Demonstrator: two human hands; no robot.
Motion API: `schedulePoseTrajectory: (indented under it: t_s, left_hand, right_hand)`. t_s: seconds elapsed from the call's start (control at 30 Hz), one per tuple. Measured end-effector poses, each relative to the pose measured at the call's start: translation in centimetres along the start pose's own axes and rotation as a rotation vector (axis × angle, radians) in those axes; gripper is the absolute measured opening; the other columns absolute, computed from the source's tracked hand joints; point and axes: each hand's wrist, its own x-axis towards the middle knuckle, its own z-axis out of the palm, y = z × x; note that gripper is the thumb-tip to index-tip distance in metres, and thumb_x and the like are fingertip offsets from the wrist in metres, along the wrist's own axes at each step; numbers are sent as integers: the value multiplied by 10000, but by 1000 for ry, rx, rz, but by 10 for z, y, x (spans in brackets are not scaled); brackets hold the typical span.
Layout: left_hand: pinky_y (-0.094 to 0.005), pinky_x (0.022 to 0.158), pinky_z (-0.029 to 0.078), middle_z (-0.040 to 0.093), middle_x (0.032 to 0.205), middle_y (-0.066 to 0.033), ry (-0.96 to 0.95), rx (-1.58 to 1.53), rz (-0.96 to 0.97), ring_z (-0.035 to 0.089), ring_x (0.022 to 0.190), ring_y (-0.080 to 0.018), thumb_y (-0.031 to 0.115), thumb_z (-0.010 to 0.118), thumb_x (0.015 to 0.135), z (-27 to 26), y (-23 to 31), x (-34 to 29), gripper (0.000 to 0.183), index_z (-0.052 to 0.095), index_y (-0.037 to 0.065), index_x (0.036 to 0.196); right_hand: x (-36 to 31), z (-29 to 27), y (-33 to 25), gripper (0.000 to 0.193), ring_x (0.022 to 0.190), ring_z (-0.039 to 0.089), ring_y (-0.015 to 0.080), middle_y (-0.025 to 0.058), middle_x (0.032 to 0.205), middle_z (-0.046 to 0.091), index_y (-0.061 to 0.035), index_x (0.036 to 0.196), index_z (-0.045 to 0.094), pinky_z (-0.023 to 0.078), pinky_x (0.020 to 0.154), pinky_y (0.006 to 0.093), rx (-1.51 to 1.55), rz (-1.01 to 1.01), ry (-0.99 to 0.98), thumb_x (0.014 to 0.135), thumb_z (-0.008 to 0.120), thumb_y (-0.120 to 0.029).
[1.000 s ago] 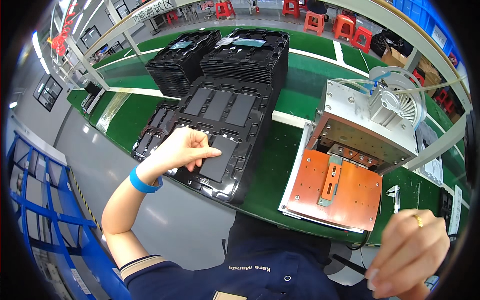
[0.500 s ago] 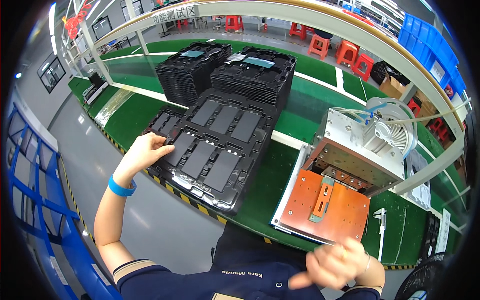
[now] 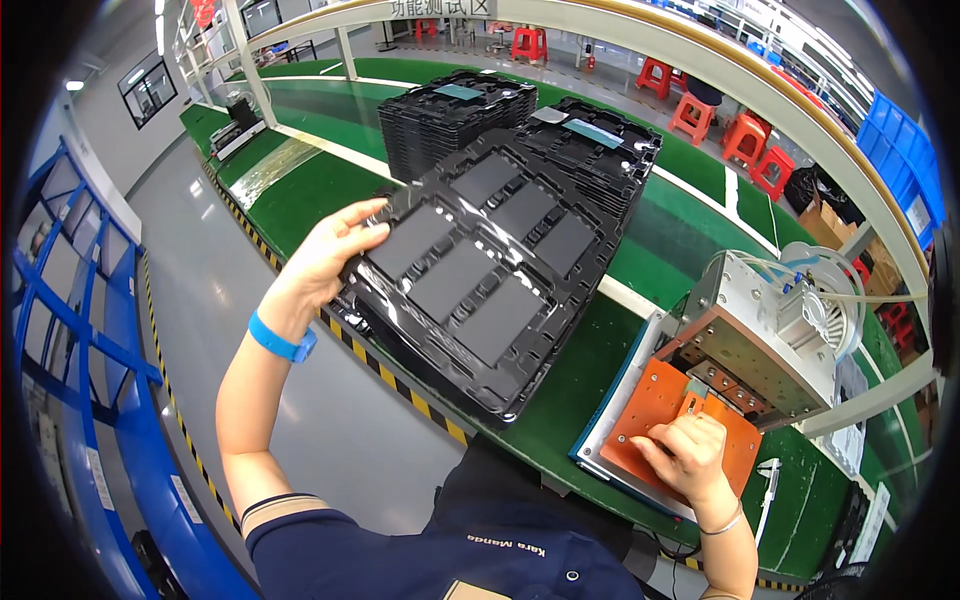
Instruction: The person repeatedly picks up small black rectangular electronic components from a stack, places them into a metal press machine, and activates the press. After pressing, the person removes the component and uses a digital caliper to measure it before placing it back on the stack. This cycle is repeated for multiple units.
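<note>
My left hand [image 3: 325, 255] grips the left edge of a black plastic tray [image 3: 508, 392], thumb on top. Several flat dark rectangular panels [image 3: 455, 284] lie in its pockets. The tray is tilted, its left side raised over other black trays underneath. My right hand [image 3: 692, 455] is over the orange plate [image 3: 635, 400] of a metal press fixture, its fingers curled close to a small orange slotted piece [image 3: 692, 402]. Whatever those fingers hold, if anything, is hidden.
Two stacks of black trays [image 3: 420, 140] stand behind on the green bench. The silver press head [image 3: 765, 320] overhangs the orange plate. A caliper [image 3: 768, 490] lies right of the fixture. Blue racks [image 3: 100, 400] stand at left, beyond a striped bench edge.
My left hand has raised the tray's left side, and the tray has turned. My right hand has moved from near my body forward onto the orange plate. The whole view has shifted.
</note>
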Motion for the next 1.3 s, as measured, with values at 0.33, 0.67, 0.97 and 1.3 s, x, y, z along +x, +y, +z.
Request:
schedulePoseTrajectory:
  t_s: [0.33, 0.67, 0.97, 1.3]
  left_hand:
    - [-317, 921, 525, 637, 1223, -82, 312, -33, 165, 640, 1045, -158, 145, 691, 898, -199, 20, 15, 493, 533, 19, 1348]
    - [-315, 976, 478, 610, 1268, -99, 308, 11, 75, 598, 1105, -163, 151, 700, 888, -264, -90, 45, 576, 472, 6, 1397]
    - [-355, 952, 491, 652, 1198, -177, 663, 1083, 15, 633, 1108, -287, 455, 796, 723, -220, -110, 47, 616, 699, 9, 1138]
    - [-335, 982, 461, 657, 1199, -132, 626, 901, 385, 614, 1136, -277, 151, 562, 932, -236, -171, 47, 286, 668, 62, 1182]
  right_hand:
    - [0, 5, 4, 232, 493, 536, 197, 22, 551, 527, -110, 646, 606, 412, 483, 311, 57, 82, -15, 706, 821, -171]
    - [1, 9, 4, 214, 489, 534, 208, 29, 546, 547, -94, 637, 612, 404, 485, 318, 95, 203, -36, 709, 812, -117]
    - [6, 9, 2, 177, 476, 519, 199, 26, 551, 552, -96, 662, 632, 395, 498, 308, 87, 221, -27, 734, 794, -104]
    - [81, 2, 3, 128, 525, 555, 200, 33, 587, 545, -96, 763, 663, 430, 497, 327, 76, 13, -88, 760, 780, -149]
